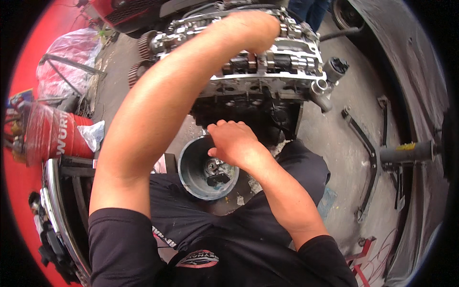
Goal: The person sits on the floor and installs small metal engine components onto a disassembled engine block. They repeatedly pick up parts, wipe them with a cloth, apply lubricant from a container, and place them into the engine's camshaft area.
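Note:
My left arm reaches far across to the engine (287, 76), and my left hand (260, 32) is over the middle of its top, among the exposed camshafts (239, 64). The wrist hides its fingers, so whether it holds something does not show. My right hand (232, 141) hovers over or rests at the far right rim of a grey bucket (187, 162) between my legs. Its thumb stands apart from the fingers, and nothing shows in it. Inside the bucket lie a dark part (218, 180) and a round metal piece (213, 166).
A red drum (71, 136) wrapped in plastic stands at the left, beside a chrome-edged frame (60, 201). To the right, a black metal stand (370, 158) lies on the grey floor (330, 143). A person's legs (311, 12) show behind the engine. Dark sheeting (411, 57) hangs at the right.

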Demonstrator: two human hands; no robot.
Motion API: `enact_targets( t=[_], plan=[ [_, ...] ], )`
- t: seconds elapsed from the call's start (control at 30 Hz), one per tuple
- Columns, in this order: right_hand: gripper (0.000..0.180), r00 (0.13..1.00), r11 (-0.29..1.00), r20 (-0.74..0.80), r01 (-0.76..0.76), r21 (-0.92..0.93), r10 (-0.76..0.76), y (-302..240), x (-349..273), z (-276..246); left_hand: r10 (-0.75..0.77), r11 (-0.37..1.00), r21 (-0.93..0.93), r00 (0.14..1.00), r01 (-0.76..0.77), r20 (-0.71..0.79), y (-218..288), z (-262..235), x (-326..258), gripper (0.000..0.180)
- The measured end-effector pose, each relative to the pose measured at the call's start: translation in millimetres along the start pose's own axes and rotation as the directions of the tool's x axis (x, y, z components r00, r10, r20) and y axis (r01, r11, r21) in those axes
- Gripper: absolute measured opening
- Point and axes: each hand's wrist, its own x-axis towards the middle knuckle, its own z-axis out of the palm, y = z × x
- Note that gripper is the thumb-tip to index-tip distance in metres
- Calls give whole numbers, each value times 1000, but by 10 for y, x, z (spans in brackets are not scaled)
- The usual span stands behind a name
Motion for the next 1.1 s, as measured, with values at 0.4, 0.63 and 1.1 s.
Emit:
enact_targets(
  t=[0.4, 0.63, 1.1],
  plan=[
    [44, 994, 996, 84, -70, -55, 74, -15, -11, -30, 182, 980, 151, 900, -132, -395, -133, 448, -172, 19],
    [37, 890, 912, -260, -404, -73, 374, 594, 76, -58, 47, 999, 0, 944, -50, -327, -130, 380, -142, 19],
    [30, 951, 949, 14, -307, -71, 309, 592, -219, 644, 71, 997, 4, 934, -74, -351, -131, 435, -51, 25]
  ],
)
